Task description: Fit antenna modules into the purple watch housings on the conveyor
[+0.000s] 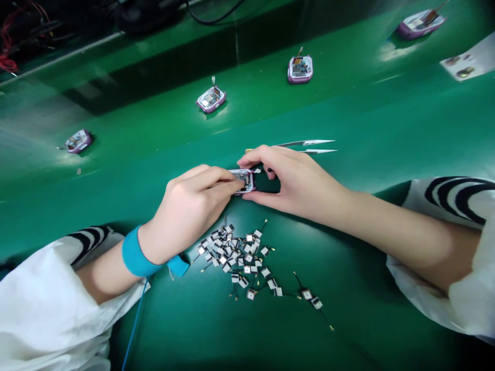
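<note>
2 hands steady the purple-rimmed circuit housing point(243, 181) at your 12 o'clock: your left hand point(189, 214) half-closed, fingertips on its board; your right hand point(294, 183) curled around its end. From it, tweezers point(305, 142) lie at 1 o'clock, wired antenna modules point(235, 260) within reach at 6 o'clock.

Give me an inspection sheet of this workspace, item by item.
Surface: glossy green work surface.
Job's things: purple-rimmed casing with exposed circuit board, between both hands; pile of small square modules with thin leads nearer the person; steel tweezers beyond the right hand.
Clutter: printed sheet at the far right.
Grippers: left hand, fingertips on the casing; right hand, gripping the casing's other end.
Cables: blue cord from blue wrist strap; black cable; red wires.
Surroundings: four similar casings further along the surface.
</note>
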A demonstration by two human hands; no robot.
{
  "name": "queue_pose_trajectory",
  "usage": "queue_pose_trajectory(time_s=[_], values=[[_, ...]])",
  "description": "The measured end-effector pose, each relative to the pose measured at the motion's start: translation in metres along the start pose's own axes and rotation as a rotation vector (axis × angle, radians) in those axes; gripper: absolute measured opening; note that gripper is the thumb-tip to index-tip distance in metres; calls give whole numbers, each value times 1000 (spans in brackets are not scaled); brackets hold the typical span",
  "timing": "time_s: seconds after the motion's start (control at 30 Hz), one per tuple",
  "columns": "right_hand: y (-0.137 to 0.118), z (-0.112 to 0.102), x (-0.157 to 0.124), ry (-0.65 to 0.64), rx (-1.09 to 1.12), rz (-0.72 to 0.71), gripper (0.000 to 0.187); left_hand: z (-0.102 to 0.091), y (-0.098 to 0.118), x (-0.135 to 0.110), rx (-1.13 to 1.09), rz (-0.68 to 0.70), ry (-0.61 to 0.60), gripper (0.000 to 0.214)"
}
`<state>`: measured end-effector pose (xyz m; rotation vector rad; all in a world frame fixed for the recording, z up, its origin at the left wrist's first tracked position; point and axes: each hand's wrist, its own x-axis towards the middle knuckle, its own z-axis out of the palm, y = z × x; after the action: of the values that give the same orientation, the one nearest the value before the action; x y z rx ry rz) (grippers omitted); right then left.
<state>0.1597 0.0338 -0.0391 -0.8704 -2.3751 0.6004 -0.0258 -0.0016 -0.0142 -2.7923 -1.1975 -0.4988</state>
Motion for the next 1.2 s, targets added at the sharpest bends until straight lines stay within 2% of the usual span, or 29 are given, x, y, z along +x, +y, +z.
queue_pose_trajectory(time_s=[0.5,0.63,0.77,0.87,1.0,1.2], values=[[0,1,0,-28,-19,22,31,1,-1,1,7,-4,-22,16],[0,0,-2,-20,32,25,39,1,-1,2,4,-8,-40,17],[4,-8,-6,50,119,42,19,-1,0,3,1,-30,-45,18],[9,-15,-10,116,144,40,23,-1,1,4,-3,-32,-35,18],[11,-23,-18,161,64,109,15,-2,0,4,17,-10,-35,17],[-4,-30,-22,333,75,128,7,-2,0,1,33,0,-34,18]])
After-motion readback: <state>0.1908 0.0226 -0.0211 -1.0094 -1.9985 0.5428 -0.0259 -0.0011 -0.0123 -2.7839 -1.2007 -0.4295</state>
